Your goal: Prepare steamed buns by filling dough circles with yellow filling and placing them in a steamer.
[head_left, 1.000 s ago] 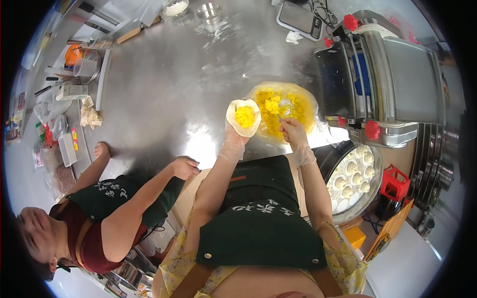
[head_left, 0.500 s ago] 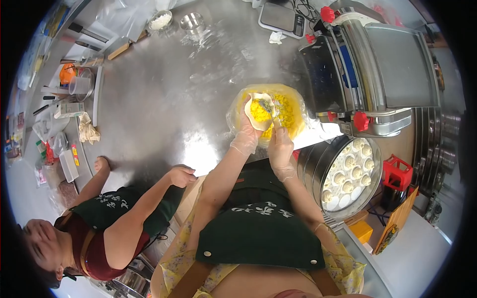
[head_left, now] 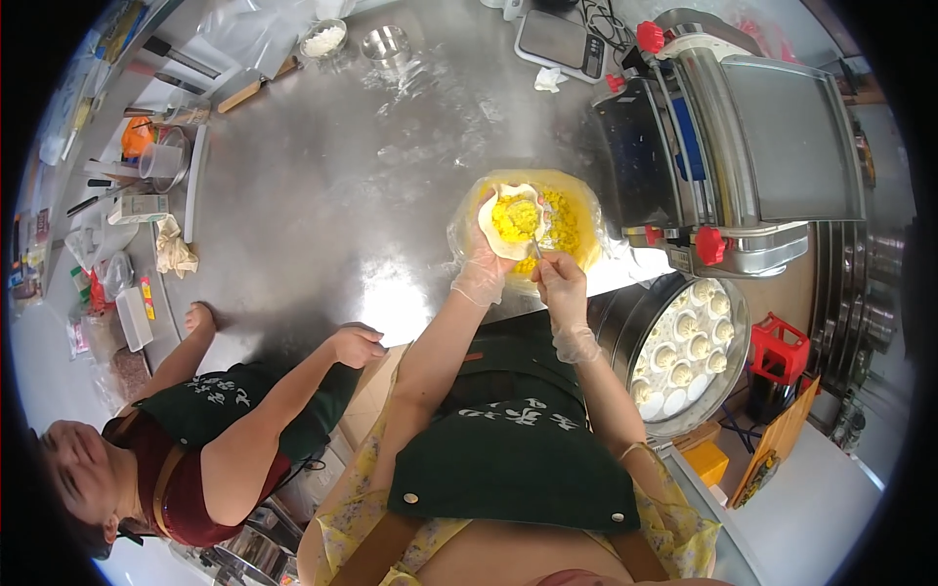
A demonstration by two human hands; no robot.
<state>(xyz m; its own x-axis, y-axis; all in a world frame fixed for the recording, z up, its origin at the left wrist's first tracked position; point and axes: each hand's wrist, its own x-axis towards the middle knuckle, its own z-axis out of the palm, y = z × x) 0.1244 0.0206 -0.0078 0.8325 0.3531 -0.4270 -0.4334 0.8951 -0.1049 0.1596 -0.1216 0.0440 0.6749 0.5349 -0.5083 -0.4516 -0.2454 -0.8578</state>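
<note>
My left hand [head_left: 483, 273], in a clear plastic glove, cups a round dough wrapper [head_left: 493, 235] with a wavy edge. A heap of crumbly yellow filling [head_left: 513, 214] sits in the wrapper's middle. My right hand [head_left: 562, 285], also gloved, grips the thin handle of a metal spoon [head_left: 536, 251]. The spoon's head is over the wrapper and hard to make out against the yellow. Just beneath and beyond both hands stands a plastic-lined bowl [head_left: 592, 210] holding more of the yellow filling.
At right stand a dough rolling machine [head_left: 703, 146] and, nearer, a round steamer [head_left: 640, 313] with several pleated buns. A scale [head_left: 562, 44] and small metal bowl [head_left: 386, 46] are at the back. On the left, a co-worker's hand [head_left: 359, 346] is by the steel table's [head_left: 293, 195] edge.
The spoon's grey head, plainly visible on the filling before, is now hard to see. My right hand has shifted slightly right and down. The filling in the wrapper looks more spread.
</note>
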